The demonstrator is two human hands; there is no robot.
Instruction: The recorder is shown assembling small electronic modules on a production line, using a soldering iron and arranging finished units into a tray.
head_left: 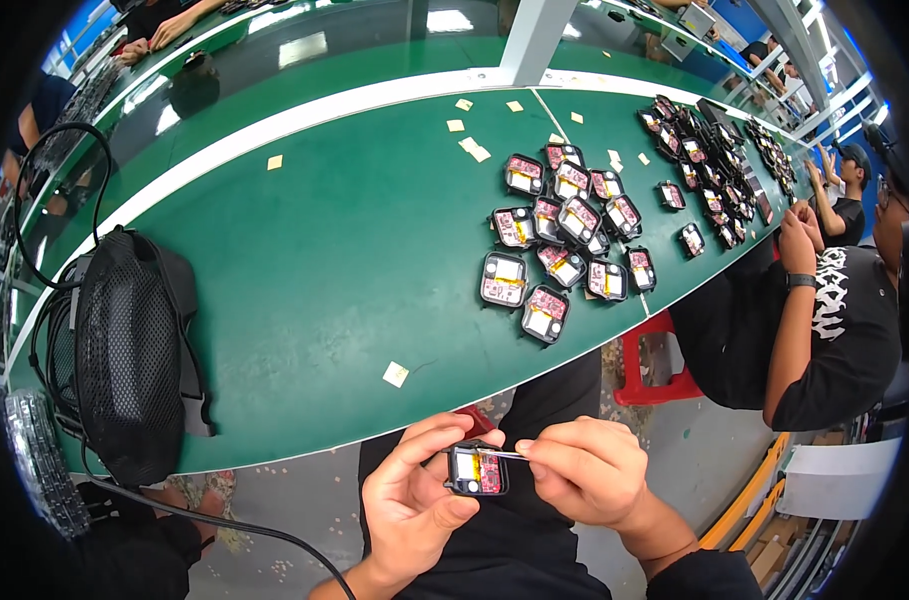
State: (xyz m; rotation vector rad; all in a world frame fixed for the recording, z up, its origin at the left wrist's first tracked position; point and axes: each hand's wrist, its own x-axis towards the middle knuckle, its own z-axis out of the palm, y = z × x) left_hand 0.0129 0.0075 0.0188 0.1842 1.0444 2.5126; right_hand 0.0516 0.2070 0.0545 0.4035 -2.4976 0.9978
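Over my lap, just off the table's near edge, my left hand (406,498) grips a black watch-like housing (490,484) between thumb and fingers. Its open side faces up and shows a red circuit board, a pale rectangular battery and yellow tape. In a pinch, my right hand (592,472) holds thin metal tweezers (506,455), whose tips reach over the upper part of the housing. Whether the tips touch a part cannot be made out. On the table ahead and to the right lies a cluster of similar open housings (579,220).
A black mesh bag (129,360) with cables sits on the left of the green table (324,270). Small yellowish paper squares (395,374) are scattered about. More housings (699,165) lie farther right, near a seated co-worker (824,320) and a red stool (654,365).
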